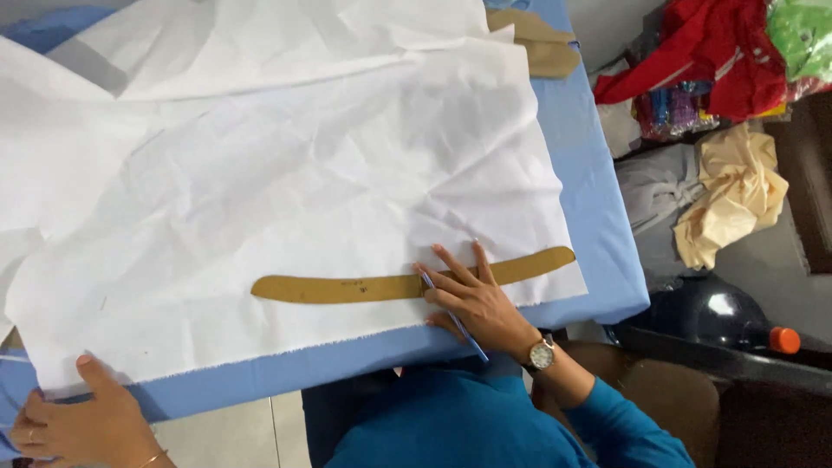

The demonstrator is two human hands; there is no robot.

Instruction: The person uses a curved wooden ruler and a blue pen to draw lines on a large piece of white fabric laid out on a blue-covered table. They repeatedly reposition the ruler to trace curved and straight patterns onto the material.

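Observation:
A large sheet of white fabric (286, 173) is spread over a table covered in blue cloth (598, 217). A long, curved brown paper pattern piece (347, 288) lies on the fabric near the front edge. My right hand (472, 299) rests flat on the pattern's right half, fingers spread, with a thin blue pencil (455, 319) held between them. My left hand (82, 416) grips the front left corner of the fabric at the table's edge, thumb on top.
Another brown pattern piece (542, 43) lies at the table's far right corner. Right of the table are piled clothes: red (711, 52), green (802, 35), cream (737, 191) and grey. A dark round helmet-like object (711, 316) and an orange-capped bottle (784, 340) sit lower right.

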